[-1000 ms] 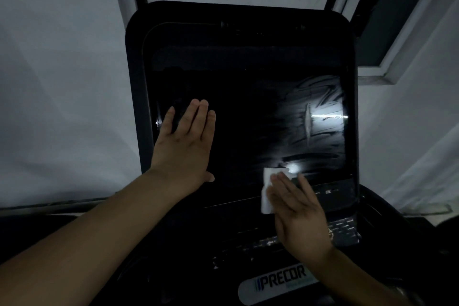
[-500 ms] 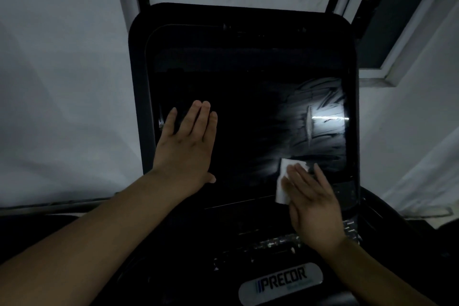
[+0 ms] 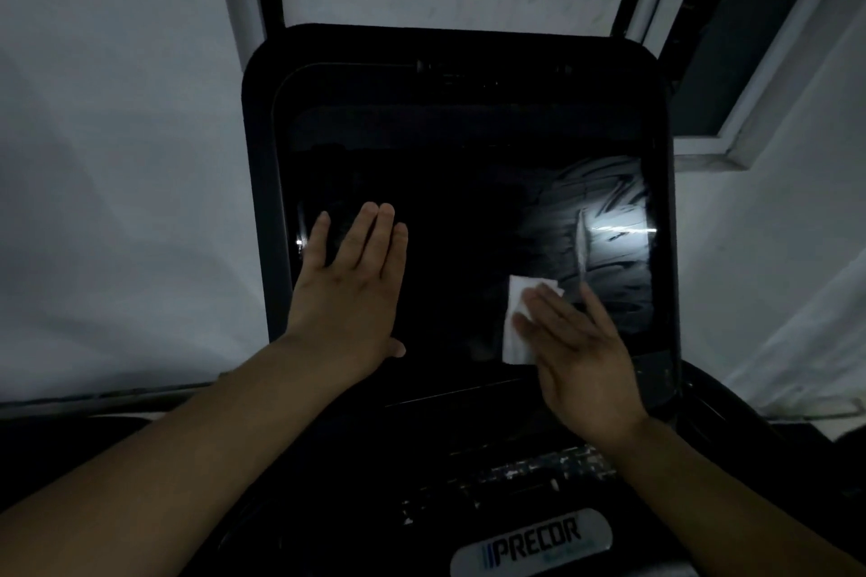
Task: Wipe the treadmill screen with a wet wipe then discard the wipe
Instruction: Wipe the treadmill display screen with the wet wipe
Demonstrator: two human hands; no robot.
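Observation:
The black treadmill screen (image 3: 459, 211) fills the middle of the view, dark, with wet streaks shining on its right part. A white wet wipe (image 3: 518, 319) lies flat against the lower right of the screen. My right hand (image 3: 581, 351) presses the wipe to the glass with straight fingers and covers the wipe's right half. My left hand (image 3: 349, 290) rests flat on the lower left of the screen, fingers straight and together.
Below the screen lies the console's button strip (image 3: 515, 478) and a PRECOR badge (image 3: 534, 546). White walls stand on both sides. A window frame (image 3: 731, 145) sits at the upper right, close to the screen's corner.
My right hand has slid the wipe along the lower right of the screen, first right and up, then slightly back left. My left hand has stayed in place.

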